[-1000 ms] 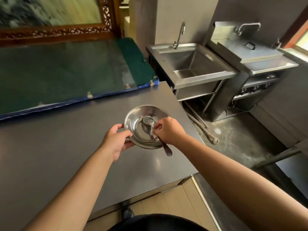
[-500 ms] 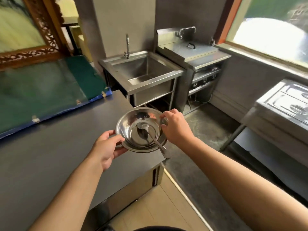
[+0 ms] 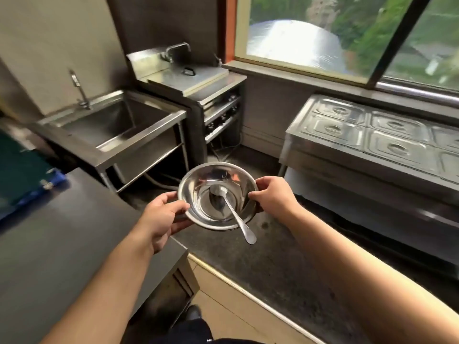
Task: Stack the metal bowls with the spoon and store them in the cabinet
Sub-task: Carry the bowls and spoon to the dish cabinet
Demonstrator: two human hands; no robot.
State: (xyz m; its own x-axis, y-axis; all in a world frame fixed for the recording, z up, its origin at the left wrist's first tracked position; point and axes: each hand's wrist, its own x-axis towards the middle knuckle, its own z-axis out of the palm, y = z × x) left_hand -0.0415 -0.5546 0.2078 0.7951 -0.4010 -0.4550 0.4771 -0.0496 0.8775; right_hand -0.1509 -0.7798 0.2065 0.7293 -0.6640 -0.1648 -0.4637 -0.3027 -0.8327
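The round, shiny metal bowls [image 3: 218,194], nested so closely that you cannot count them from above, are carried in mid-air, off the grey steel worktop [image 3: 62,244] that lies to their left and over the dark floor beyond its corner. In the topmost bowl lies a long-handled metal spoon [image 3: 232,209]: its scoop rests on the bowl's flat centre, and its long axis runs from there back toward you and slightly rightward, so the handle tip overhangs the near rim, unsupported. This overhang is the relation on which the next move turns; tilt the near rim down and, in all likelihood, the spoon slides out toward you.

Your left hand [image 3: 162,217] clasps the near-left rim, thumb over the lip and fingers curled beneath. Your right hand [image 3: 274,196] closes on the far-right rim, thumb on the lip. The two grips sit almost opposite each other across the bowls, so the load is balanced; the right hand is the nearer to the spoon handle, should it need steadying.

Beyond the bowls stands a stainless sink unit [image 3: 111,135], up and to their left; to their right runs a steel counter with recessed lidded pans [image 3: 372,135]. No cabinet can be made out from here, so storage is not yet begun.
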